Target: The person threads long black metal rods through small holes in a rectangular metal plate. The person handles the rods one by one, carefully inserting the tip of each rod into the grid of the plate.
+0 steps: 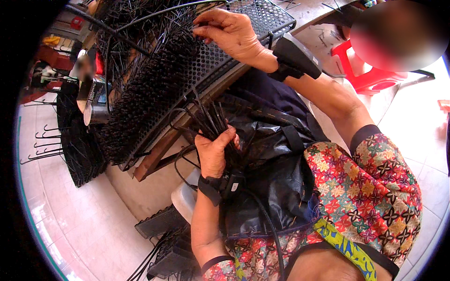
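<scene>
The left hand [214, 152] is closed around a bundle of thin black sticks [209, 119], gripping them low down so their upper ends fan out above the fist, just below the near edge of the perforated black panel [220, 58]. The right hand [229, 33] is raised over the far part of that panel, its thumb and fingertips pinched together on the end of what looks like a single black stick; the stick itself is too thin to make out clearly. The panel lies tilted on a wooden worktop [159, 150], and a dense mass of black sticks [145, 93] stands out of its holes across the left half, while the right half shows bare holes. Both wrists wear black straps with small black devices. A black plastic sheet [272, 164] covers the person's lap beneath the left hand. A metal can [96, 100] sits to the left of the panel, and a red plastic stool [370, 77] stands on the tiled floor [70, 215] to the right.
</scene>
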A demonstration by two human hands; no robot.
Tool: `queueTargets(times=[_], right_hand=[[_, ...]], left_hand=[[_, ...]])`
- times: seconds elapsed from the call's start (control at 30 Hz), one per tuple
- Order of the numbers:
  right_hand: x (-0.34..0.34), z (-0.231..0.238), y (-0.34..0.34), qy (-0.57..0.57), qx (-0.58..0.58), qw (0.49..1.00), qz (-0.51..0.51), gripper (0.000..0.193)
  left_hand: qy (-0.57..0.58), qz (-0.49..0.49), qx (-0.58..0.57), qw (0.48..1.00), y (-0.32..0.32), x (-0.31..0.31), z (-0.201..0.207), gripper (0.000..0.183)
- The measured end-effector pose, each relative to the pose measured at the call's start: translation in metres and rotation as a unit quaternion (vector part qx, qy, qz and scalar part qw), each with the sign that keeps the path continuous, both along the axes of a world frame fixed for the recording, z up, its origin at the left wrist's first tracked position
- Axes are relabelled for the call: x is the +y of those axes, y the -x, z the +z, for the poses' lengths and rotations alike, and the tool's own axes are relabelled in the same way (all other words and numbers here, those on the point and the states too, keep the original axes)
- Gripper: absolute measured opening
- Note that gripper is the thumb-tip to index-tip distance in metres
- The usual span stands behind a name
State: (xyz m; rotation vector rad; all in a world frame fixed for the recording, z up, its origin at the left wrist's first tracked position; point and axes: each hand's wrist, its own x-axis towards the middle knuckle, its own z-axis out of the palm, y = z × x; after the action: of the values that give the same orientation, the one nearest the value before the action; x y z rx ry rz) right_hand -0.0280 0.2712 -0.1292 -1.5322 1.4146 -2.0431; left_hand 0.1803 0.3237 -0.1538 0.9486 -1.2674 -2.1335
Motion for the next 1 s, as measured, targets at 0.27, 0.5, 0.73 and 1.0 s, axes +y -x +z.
queueTargets(times=[0.27, 0.5, 0.73, 1.0], right_hand=[[-0.01, -0.004, -0.001, -0.024, 0.15, 0.987, -0.055, 0.016], [-0.02, 0.0, -0.007, 0.028, 0.292, 0.952, -0.086, 0.015], [-0.025, 0.011, -0.005, 0.028, 0.357, 0.932, -0.055, 0.014], [-0.025, 0.003, 0.006, 0.035, 0.274, 0.958, -0.077, 0.017]], left_hand=[[-0.008, -0.008, 0.028, 1.0, 0.0, -0.001, -0.004, 0.015], [-0.019, -0.007, 0.013, 1.0, 0.001, 0.0, -0.004, 0.017], [-0.021, -0.018, 0.024, 0.999, 0.001, 0.0, -0.006, 0.024], [-0.025, -0.019, 0.027, 0.999, 0.0, -0.001, -0.009, 0.024]])
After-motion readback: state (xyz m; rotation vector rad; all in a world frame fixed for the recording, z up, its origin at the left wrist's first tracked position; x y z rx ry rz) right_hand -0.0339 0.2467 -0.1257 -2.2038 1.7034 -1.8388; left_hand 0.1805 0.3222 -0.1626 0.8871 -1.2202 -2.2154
